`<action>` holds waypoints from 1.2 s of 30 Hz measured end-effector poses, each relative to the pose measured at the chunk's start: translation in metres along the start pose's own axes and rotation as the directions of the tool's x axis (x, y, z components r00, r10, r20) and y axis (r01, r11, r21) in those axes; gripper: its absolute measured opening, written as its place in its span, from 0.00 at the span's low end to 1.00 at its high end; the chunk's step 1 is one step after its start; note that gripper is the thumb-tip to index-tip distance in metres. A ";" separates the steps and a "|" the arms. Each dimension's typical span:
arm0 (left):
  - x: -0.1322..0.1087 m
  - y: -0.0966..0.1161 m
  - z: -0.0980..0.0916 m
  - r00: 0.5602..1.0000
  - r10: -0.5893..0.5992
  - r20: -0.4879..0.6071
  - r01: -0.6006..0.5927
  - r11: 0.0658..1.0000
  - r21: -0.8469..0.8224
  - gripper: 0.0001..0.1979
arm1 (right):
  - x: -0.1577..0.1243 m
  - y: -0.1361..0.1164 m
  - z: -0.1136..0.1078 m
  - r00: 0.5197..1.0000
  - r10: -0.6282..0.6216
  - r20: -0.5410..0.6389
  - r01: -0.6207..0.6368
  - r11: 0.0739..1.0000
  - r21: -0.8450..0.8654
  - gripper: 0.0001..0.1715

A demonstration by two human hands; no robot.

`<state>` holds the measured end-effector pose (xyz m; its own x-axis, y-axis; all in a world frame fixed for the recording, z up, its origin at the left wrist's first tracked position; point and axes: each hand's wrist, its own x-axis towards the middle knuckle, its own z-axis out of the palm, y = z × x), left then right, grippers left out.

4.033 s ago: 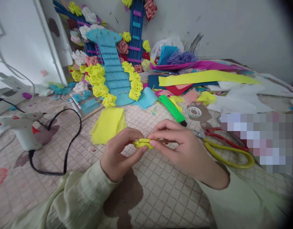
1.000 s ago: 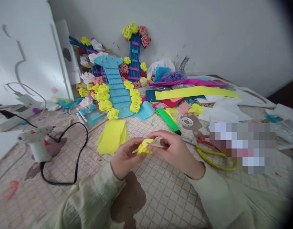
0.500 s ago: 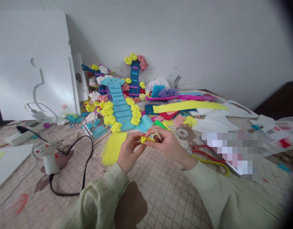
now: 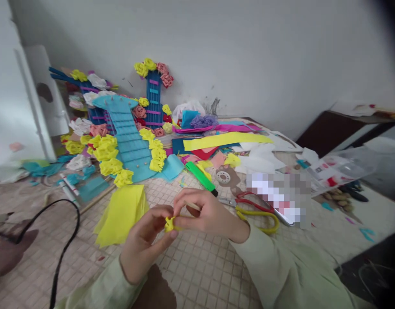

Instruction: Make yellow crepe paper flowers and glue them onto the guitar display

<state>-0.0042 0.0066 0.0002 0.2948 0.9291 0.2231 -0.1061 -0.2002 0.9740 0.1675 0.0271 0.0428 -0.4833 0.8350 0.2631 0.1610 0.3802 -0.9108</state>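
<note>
My left hand (image 4: 142, 240) pinches a small yellow crepe paper flower (image 4: 169, 223) between thumb and fingers. From the other side, my right hand (image 4: 207, 214) is closed on the same flower, its thumb and forefinger at the flower's right edge. A thin pale stick (image 4: 191, 205) shows among the right fingers; its ends are hidden. Left of the hands lies a stack of yellow crepe paper (image 4: 122, 214). A light-blue guitar-shaped piece (image 4: 126, 133) edged with yellow paper flowers (image 4: 105, 148) leans behind it.
Beyond my right hand are a green marker (image 4: 199, 175) and scissors (image 4: 260, 214) with red and yellow handles. A blurred-out phone (image 4: 278, 199) lies beside them. Crepe strips (image 4: 228, 140) are heaped at the back. A black cable (image 4: 64, 253) curves at left.
My view has swung right, so the glue gun has left the picture and more of the right side shows. Both hands still hold the yellow flower, which now looks more compact.
</note>
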 end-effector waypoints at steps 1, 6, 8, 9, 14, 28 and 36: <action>0.000 0.001 0.000 0.999 -0.039 0.004 0.039 0.999 -0.022 0.09 | 0.000 0.000 -0.001 1.000 0.008 0.021 -0.009 1.000 0.013 0.04; -0.002 0.003 0.000 0.980 -0.169 0.107 0.186 0.968 -0.171 0.05 | 0.000 0.002 -0.004 0.984 0.138 0.113 -0.152 0.979 0.136 0.06; -0.004 0.002 -0.001 0.964 -0.213 0.161 0.246 0.942 -0.229 0.06 | -0.001 0.003 -0.003 0.967 0.194 0.167 -0.222 0.961 0.165 0.08; -0.004 0.001 -0.002 0.956 -0.229 0.183 0.272 0.928 -0.255 0.06 | -0.001 0.003 -0.002 0.956 0.220 0.194 -0.254 0.952 0.173 0.08; -0.004 0.001 -0.002 0.938 -0.279 0.207 0.331 0.900 -0.284 0.08 | -0.004 0.003 0.003 0.947 0.254 0.198 -0.291 0.938 0.188 0.07; -0.001 0.005 -0.001 0.950 -0.306 0.060 0.311 0.914 -0.262 0.10 | -0.004 0.008 0.010 0.946 0.311 0.092 -0.319 0.942 0.104 0.09; 0.001 -0.001 -0.001 0.947 -0.313 -0.069 0.280 0.914 -0.295 0.11 | -0.006 0.014 0.017 0.970 0.243 -0.023 -0.242 0.969 0.044 0.16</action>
<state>-0.0044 0.0082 -0.0009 0.2465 0.9644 -0.0960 -0.2946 0.1690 0.9406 0.1576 0.0211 0.0227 -0.4098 0.9112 0.0411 0.2350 0.1490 -0.9605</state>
